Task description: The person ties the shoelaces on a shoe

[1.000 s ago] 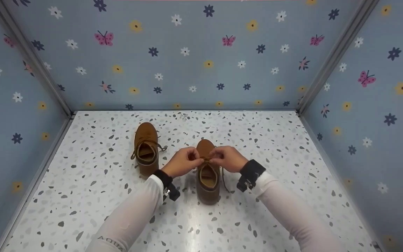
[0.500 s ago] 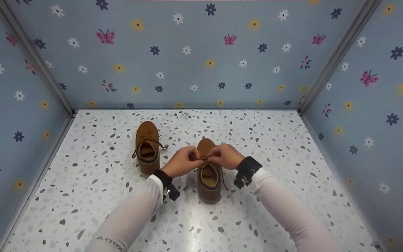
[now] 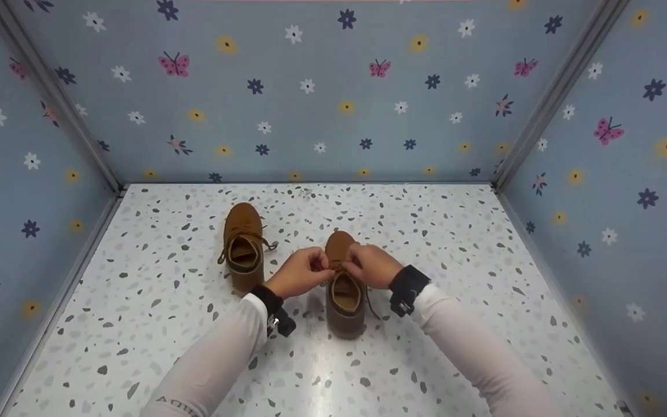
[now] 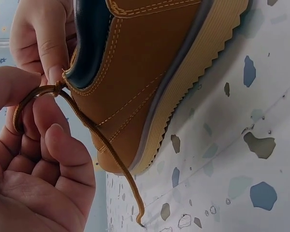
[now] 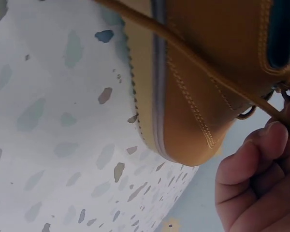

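Note:
A brown ankle shoe (image 3: 345, 323) with a dark lining stands upright on the floor, toe away from me. My left hand (image 3: 299, 273) is at the left side of its laces. In the left wrist view its thumb and index finger pinch a loop of brown shoelace (image 4: 117, 154) beside a small knot, and one loose end hangs to the floor. My right hand (image 3: 372, 266) is at the knot from the other side, fingers curled. The right wrist view shows a length of lace (image 5: 198, 59) running into its fingers; the fingertips there are partly cut off.
A matching brown shoe (image 3: 242, 220) stands to the left, its lace lying over it in loops. Speckled white floor (image 3: 438, 359) lies all around. Blue flowered panels (image 3: 322, 75) rise at the back and on both sides.
My right hand has shifted slightly left, closer to the left hand, and its fingers have turned downward at the knot. The left hand stays nearly in place. Both shoes stand where they were.

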Tool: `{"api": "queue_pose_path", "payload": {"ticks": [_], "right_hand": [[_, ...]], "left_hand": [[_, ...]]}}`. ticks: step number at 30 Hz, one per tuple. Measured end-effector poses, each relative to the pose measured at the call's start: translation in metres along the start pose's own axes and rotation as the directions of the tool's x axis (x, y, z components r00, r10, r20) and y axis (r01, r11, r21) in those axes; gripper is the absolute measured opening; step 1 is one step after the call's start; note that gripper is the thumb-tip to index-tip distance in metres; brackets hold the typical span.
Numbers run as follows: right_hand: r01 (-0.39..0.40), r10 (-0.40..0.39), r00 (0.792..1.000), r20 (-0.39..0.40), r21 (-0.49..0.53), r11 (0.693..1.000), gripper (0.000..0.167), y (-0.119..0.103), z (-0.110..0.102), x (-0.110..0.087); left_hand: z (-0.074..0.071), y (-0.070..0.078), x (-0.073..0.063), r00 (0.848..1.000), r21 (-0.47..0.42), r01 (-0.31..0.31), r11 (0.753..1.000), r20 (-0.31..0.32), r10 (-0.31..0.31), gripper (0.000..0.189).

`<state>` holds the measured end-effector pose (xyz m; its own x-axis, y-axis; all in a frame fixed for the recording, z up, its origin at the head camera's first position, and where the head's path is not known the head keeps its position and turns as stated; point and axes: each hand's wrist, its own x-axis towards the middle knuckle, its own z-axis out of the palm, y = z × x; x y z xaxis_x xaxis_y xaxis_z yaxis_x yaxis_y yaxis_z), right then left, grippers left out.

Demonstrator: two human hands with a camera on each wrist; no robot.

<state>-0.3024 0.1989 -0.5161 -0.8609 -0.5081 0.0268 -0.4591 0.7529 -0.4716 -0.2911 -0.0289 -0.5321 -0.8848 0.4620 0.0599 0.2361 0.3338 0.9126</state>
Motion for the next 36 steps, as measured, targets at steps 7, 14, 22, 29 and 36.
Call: {"api": "queue_pose_path", "payload": {"ticks": [7,14,22,29,36], "right_hand": [[-0.038,0.037,0.999,0.015,0.096,0.995,0.015,0.004,0.001,0.0],[-0.072,0.059,0.996,0.066,0.21,0.975,0.007,0.005,-0.002,0.0],[-0.16,0.132,0.985,0.114,0.291,0.943,0.005,0.004,-0.006,-0.002],[-0.125,0.124,0.992,0.018,0.217,0.968,0.006,0.001,-0.001,-0.002],[-0.014,0.023,0.993,-0.117,0.075,0.997,0.011,0.002,0.009,-0.003]], "left_hand": [[0.0,0.001,0.0,1.0,-0.021,0.012,1.0,0.008,-0.012,0.015],[0.0,-0.001,0.0,1.0,-0.025,0.027,0.999,0.014,-0.027,0.015],[0.001,-0.003,0.0,0.999,-0.041,0.036,0.998,0.017,-0.035,0.015],[0.002,-0.003,-0.001,1.0,-0.029,0.023,0.999,0.011,-0.023,0.016],[0.005,-0.004,-0.002,1.0,-0.021,-0.005,1.0,0.012,0.005,0.017]]}}
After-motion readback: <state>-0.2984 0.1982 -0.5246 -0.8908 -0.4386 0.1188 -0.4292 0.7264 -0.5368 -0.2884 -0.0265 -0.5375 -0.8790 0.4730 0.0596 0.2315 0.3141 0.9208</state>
